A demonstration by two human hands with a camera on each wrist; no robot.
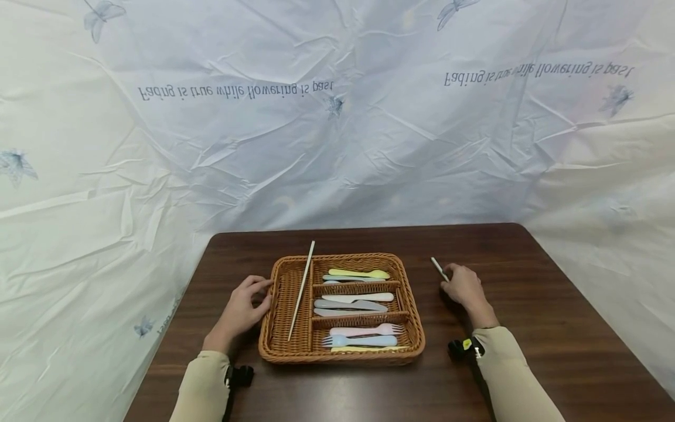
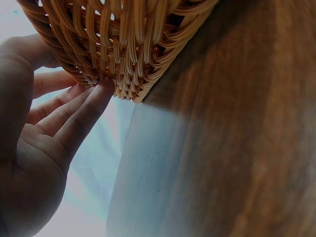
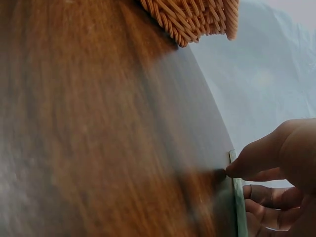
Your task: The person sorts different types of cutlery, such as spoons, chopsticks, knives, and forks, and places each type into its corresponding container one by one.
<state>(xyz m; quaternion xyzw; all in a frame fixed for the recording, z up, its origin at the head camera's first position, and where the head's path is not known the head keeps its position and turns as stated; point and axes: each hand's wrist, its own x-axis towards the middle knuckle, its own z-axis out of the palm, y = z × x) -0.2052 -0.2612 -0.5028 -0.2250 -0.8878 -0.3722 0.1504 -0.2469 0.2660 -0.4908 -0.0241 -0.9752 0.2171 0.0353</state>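
Observation:
A brown wicker cutlery basket (image 1: 308, 358) sits on the table. My left hand (image 1: 244, 309) is at its left side, fairly straight fingers (image 2: 86, 116) touching the woven wall. In the basket's left compartment a pale chopstick (image 1: 302, 291) leans diagonally, its far end over the back rim. Right of the basket, my right hand (image 1: 466, 288) pinches another pale chopstick (image 1: 438, 268) between thumb and fingers, low by the tabletop. In the right wrist view this chopstick (image 3: 239, 205) runs along the fingertips. The hand hides its near part in the head view.
Three compartments on the basket's right hold a yellow spoon (image 1: 364, 273) with other pieces at the back, knives (image 1: 350, 305) in the middle, and pink (image 1: 364, 330) and blue forks (image 1: 364, 340) in front. A white printed sheet (image 1: 337, 170) hangs behind the dark wooden table (image 1: 527, 281).

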